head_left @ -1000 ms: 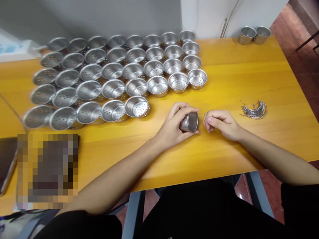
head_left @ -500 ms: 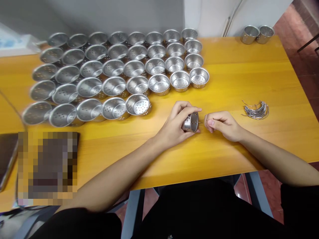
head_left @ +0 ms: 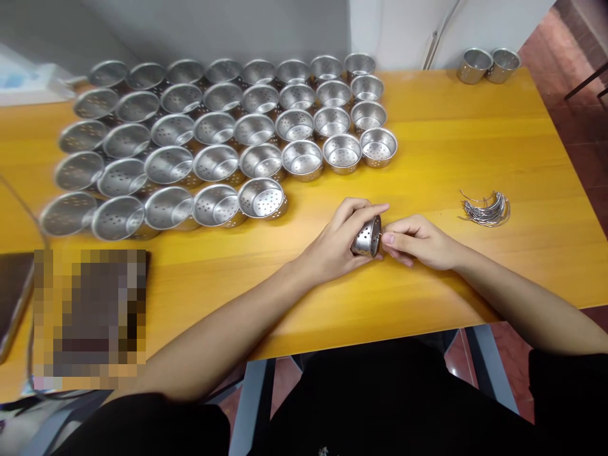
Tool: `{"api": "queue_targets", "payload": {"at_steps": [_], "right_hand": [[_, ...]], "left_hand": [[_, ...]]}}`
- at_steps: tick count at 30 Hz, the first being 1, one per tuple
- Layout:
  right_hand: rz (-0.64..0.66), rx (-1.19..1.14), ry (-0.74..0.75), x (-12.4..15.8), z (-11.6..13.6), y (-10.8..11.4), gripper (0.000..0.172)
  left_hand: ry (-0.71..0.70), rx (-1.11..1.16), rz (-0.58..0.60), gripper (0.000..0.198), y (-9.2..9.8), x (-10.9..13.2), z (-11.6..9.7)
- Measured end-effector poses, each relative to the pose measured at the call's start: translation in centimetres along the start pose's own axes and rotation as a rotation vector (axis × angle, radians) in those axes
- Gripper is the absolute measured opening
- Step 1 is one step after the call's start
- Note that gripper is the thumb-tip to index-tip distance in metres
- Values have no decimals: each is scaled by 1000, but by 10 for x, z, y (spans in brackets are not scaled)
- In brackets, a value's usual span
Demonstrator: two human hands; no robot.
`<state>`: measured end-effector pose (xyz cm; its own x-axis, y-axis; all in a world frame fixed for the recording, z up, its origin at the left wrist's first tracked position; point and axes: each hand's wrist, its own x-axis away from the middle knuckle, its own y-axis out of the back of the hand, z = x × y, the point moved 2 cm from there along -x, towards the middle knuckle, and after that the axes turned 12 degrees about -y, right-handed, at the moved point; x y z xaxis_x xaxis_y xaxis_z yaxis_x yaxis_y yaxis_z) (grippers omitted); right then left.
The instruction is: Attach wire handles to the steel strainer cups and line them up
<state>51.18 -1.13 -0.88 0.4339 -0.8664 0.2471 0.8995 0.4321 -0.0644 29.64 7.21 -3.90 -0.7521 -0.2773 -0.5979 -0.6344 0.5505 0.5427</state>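
Observation:
My left hand [head_left: 339, 244] is wrapped round a small perforated metal cup [head_left: 366, 237], tilted on its side with its mouth toward the right. Its index finger stretches over the top of the cup. At the cup's mouth, my right hand [head_left: 413, 240] pinches a thin metal wire [head_left: 380, 235]; only a short bit shows between the fingertips and the cup, and the rest is hidden. To the right, a bundle of curved metal wires [head_left: 489, 209] lies on the yellow table [head_left: 427, 158].
Rows of perforated metal cups [head_left: 262, 197] stand upright across the table's left and back. Two more cups [head_left: 475, 66] sit at the far right corner. A blurred-out dark object [head_left: 92, 316] lies at the front left. A wall [head_left: 228, 31] runs behind the table.
My right hand has moved left, right up to the cup's mouth, so less wire shows. The cup in my left hand has turned and shifted slightly.

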Motion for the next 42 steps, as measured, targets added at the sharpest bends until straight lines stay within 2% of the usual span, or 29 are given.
{"api": "queue_targets", "payload": {"at_steps": [4, 11, 17, 31, 38, 42], "right_hand": [[26, 19, 34, -3, -1, -5, 61], [-93, 21, 89, -5, 7, -12, 66], [-92, 76, 105, -3, 4, -11, 63], [-90, 227, 32, -1, 4, -13, 45], [-35, 216, 52, -1, -1, -9, 53], [-52, 149, 72, -2, -2, -7, 58]], "left_hand": [[-79, -12, -26, 87, -1, -2, -3], [-199, -67, -58, 83, -3, -4, -7], [-240, -77, -79, 81, -5, -5, -10], [-264, -93, -51, 71, -5, -6, -9], [-240, -79, -25, 74, -5, -6, -9], [-205, -43, -28, 78, -5, -6, -8]]}}
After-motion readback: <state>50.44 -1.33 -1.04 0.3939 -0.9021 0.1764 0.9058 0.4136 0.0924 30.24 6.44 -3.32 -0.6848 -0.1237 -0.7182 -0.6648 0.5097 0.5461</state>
